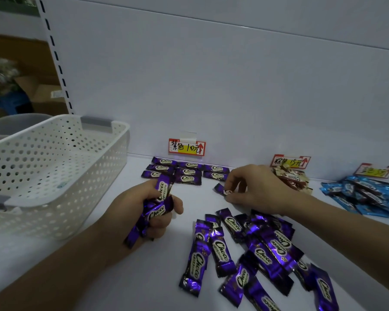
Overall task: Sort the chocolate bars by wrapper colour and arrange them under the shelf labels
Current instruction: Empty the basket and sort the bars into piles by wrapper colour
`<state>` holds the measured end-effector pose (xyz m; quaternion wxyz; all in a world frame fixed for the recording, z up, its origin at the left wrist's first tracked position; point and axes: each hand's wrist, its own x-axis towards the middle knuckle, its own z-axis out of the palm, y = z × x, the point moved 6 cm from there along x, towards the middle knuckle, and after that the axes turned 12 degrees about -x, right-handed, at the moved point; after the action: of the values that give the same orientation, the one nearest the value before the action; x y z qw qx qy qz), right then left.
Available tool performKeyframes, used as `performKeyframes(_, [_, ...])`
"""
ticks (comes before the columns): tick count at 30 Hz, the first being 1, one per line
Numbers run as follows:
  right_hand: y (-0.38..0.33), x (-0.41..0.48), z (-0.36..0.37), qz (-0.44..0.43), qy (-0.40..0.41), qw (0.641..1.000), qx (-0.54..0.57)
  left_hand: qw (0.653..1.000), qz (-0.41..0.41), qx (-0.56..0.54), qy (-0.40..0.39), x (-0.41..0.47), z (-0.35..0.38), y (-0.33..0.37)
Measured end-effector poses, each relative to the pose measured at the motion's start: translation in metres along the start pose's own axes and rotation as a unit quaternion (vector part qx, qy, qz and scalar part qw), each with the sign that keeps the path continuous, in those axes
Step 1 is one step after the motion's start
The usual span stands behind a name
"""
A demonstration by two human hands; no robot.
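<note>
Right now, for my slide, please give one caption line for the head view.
Left hand grips several purple bars; right hand pinches one bar beside the sorted purple rows under their label.

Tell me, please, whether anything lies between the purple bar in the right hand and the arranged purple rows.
Nothing visible does. The right hand pinches the purple bar just in front of the purple rows, with only bare shelf between.

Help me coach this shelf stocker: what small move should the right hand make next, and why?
Probably the right hand should square its pinched purple bar against the front of the right column of the neat rows; that column looks one bar shorter.
</note>
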<state>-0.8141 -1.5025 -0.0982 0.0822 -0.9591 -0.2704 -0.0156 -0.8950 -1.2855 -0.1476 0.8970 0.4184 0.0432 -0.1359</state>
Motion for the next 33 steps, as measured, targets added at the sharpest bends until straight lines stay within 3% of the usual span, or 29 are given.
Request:
performKeyframes(5, [-0.004,0.007,0.000,0.006,0.011,1.000,0.004,0.993,0.065,0.074,0.057,-0.006,-0.003,0.004])
performKeyframes(17, [-0.010,0.026,0.009,-0.012,0.087,0.996,-0.028,0.980,0.147,0.063,0.116,-0.008,-0.011,0.016])
performKeyframes(29, [-0.008,0.025,0.010,0.004,0.079,0.996,-0.045,0.978,0.150,0.056,0.135,-0.006,-0.015,0.017])
performKeyframes(33, [-0.010,0.018,-0.019,0.037,0.157,0.986,0.035,0.974,0.156,0.067,0.149,-0.008,-0.018,0.017])
